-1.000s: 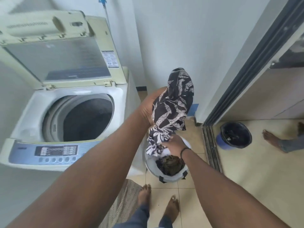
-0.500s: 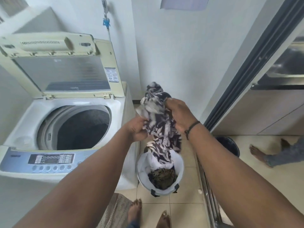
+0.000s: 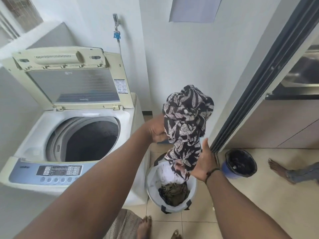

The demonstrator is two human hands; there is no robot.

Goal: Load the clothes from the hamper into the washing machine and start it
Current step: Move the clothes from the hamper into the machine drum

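Note:
A top-loading washing machine (image 3: pixel 25 152) stands at the left with its lid (image 3: pixel 72 83) raised and its dark drum (image 3: pixel 89 138) showing. A white hamper (image 3: pixel 151 190) sits on the floor to its right, holding white and olive clothes. Above the hamper hangs a black-and-white leaf-print garment (image 3: pixel 186 121), bunched at the top. My left hand (image 3: pixel 156 129) grips its left side. My right hand (image 3: pixel 204 161) lies with fingers straight, palm against the garment's lower end.
A blue bin with a black liner (image 3: pixel 240 163) stands on the tiles at the right, beside another person's bare foot (image 3: pixel 279 168). A dark sliding-door frame (image 3: pixel 259 83) runs up the right. A woven mat (image 3: pixel 126 225) and my feet are below.
My right hand has let go of the garment's top and dropped to its lower end, fingers straight. My left hand has lifted the bunch higher. The camera has tilted up slightly.

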